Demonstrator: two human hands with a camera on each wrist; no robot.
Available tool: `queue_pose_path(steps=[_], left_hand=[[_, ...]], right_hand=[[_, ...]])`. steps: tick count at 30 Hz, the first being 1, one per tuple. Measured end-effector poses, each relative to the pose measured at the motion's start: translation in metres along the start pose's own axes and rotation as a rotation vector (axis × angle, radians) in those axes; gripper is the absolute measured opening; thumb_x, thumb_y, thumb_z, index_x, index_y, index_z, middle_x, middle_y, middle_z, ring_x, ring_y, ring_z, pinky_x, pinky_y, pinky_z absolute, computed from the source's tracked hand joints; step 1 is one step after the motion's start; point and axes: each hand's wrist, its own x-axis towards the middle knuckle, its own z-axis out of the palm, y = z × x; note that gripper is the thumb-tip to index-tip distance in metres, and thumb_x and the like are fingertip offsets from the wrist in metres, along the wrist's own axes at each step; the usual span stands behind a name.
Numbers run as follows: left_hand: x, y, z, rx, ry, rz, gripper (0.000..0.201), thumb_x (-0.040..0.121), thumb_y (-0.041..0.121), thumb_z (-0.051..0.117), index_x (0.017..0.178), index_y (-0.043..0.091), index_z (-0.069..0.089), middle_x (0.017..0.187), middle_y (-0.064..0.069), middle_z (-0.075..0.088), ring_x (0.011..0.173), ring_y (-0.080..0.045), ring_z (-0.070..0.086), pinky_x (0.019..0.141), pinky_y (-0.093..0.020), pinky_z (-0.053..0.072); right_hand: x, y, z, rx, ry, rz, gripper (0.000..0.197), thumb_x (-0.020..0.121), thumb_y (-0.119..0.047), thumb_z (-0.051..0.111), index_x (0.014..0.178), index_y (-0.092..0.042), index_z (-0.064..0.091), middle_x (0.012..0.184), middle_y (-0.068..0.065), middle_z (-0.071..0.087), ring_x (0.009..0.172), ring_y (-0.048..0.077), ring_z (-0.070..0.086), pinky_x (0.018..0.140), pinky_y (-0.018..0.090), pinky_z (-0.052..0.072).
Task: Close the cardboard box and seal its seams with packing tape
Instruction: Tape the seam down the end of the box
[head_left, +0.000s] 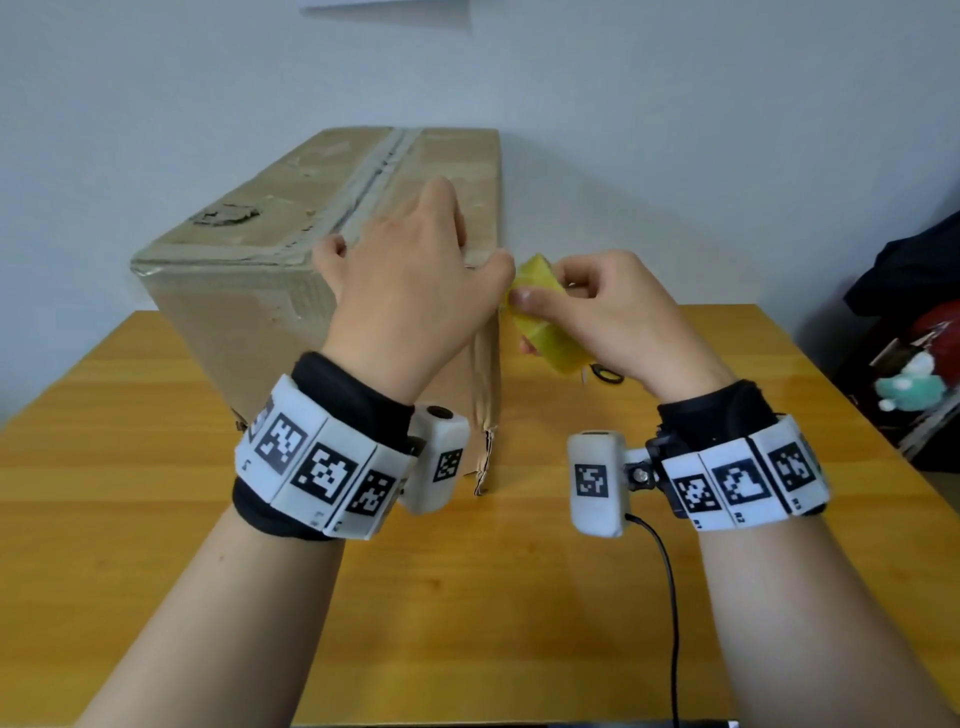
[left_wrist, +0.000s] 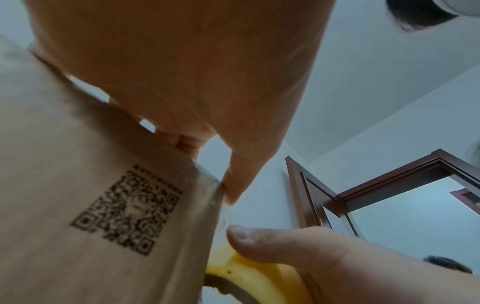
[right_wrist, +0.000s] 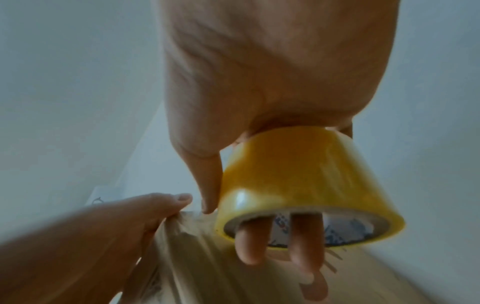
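Crowding the cardboard box (head_left: 291, 218): hands, tape roll (head_left: 540, 317), scissors (head_left: 605, 373).

- Cardboard box (head_left: 249, 270): matt brown paperboard, scuffed, top skin torn, near corner frayed.
- Tape roll (right_wrist: 298, 185): glossy, translucent yellow plastic film on a printed paper core.
- Counter (head_left: 467, 597): smooth, satin yellow wood-grain surface.

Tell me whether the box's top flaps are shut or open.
Shut. The box has both flaps lying flat, meeting at the taped centre seam; the left hand rests on its near edge.
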Motion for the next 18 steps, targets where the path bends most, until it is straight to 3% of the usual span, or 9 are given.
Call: queue_pose_path(steps=[3, 5, 7, 8, 9, 11, 15, 18], left_hand=[[-0.004, -0.003, 0.001, -0.009, 0.006, 0.005, 0.031, 0.090, 0.054, 0.053, 0.096, 0.024, 0.047, 0.111, 0.013, 0.064, 0.107, -0.013, 0.056, 0.110, -0.054, 0.021], [-0.004, -0.004, 0.001, -0.004, 0.010, 0.005, 0.035, 0.089, 0.060, 0.052, 0.095, 0.026, 0.046, 0.111, 0.013, 0.064, 0.109, -0.012, 0.056, 0.110, -0.055, 0.021], [-0.003, -0.005, 0.001, 0.005, 0.014, 0.003, 0.039, 0.086, 0.064, 0.054, 0.095, 0.027, 0.046, 0.110, 0.013, 0.065, 0.109, -0.012, 0.056, 0.109, -0.056, 0.023], [-0.003, -0.005, 0.002, 0.008, 0.019, 0.007, 0.040, 0.085, 0.065, 0.055, 0.095, 0.027, 0.046, 0.109, 0.013, 0.065, 0.110, -0.012, 0.056, 0.109, -0.056, 0.023], [-0.003, -0.005, 0.002, 0.009, 0.023, 0.011, 0.040, 0.085, 0.065, 0.055, 0.094, 0.027, 0.045, 0.109, 0.014, 0.065, 0.110, -0.012, 0.056, 0.108, -0.056, 0.024], [-0.003, -0.005, 0.001, 0.011, 0.025, 0.017, 0.039, 0.085, 0.064, 0.056, 0.094, 0.028, 0.045, 0.109, 0.014, 0.065, 0.109, -0.011, 0.056, 0.109, -0.054, 0.024], [-0.004, -0.004, 0.001, 0.017, 0.051, 0.029, 0.036, 0.086, 0.060, 0.057, 0.095, 0.026, 0.047, 0.108, 0.014, 0.064, 0.105, -0.011, 0.057, 0.108, -0.053, 0.025], [-0.003, 0.003, 0.004, 0.058, 0.086, 0.005, 0.037, 0.084, 0.058, 0.057, 0.097, 0.024, 0.049, 0.100, 0.012, 0.062, 0.097, -0.015, 0.057, 0.106, -0.055, 0.027]], right_hand=[[0.004, 0.001, -0.002, 0.012, 0.065, -0.027, 0.026, 0.091, -0.042, 0.068, 0.085, -0.016, 0.071, 0.064, 0.002, 0.074, 0.061, 0.019, 0.073, 0.068, 0.034, 0.058], [0.006, 0.002, -0.003, -0.034, 0.105, -0.048, 0.033, 0.087, -0.050, 0.069, 0.081, -0.018, 0.073, 0.060, 0.000, 0.073, 0.057, 0.020, 0.072, 0.080, 0.044, 0.058], [0.008, -0.001, -0.005, -0.114, 0.165, -0.050, 0.039, 0.080, -0.061, 0.069, 0.074, -0.023, 0.074, 0.057, -0.003, 0.071, 0.057, 0.005, 0.069, 0.092, 0.050, 0.050], [0.008, -0.003, -0.007, -0.175, 0.206, -0.040, 0.041, 0.078, -0.064, 0.070, 0.071, -0.024, 0.074, 0.056, -0.005, 0.069, 0.060, -0.004, 0.064, 0.094, 0.045, 0.044], [0.009, -0.005, -0.009, -0.247, 0.252, -0.024, 0.044, 0.075, -0.068, 0.071, 0.071, -0.024, 0.073, 0.056, -0.006, 0.067, 0.063, -0.007, 0.058, 0.091, 0.038, 0.037], [0.012, -0.007, -0.014, -0.349, 0.327, -0.010, 0.053, 0.069, -0.074, 0.071, 0.071, -0.021, 0.073, 0.058, -0.006, 0.065, 0.068, -0.003, 0.047, 0.081, 0.035, 0.025], [0.025, -0.004, -0.013, -0.391, 0.354, -0.042, 0.063, 0.063, -0.081, 0.069, 0.070, -0.019, 0.072, 0.060, -0.005, 0.066, 0.083, 0.013, 0.049, 0.075, 0.037, 0.019], [0.027, 0.002, -0.008, -0.408, 0.320, -0.109, 0.060, 0.066, -0.081, 0.064, 0.069, -0.022, 0.069, 0.067, -0.006, 0.064, 0.088, 0.017, 0.047, 0.074, 0.036, 0.019]])
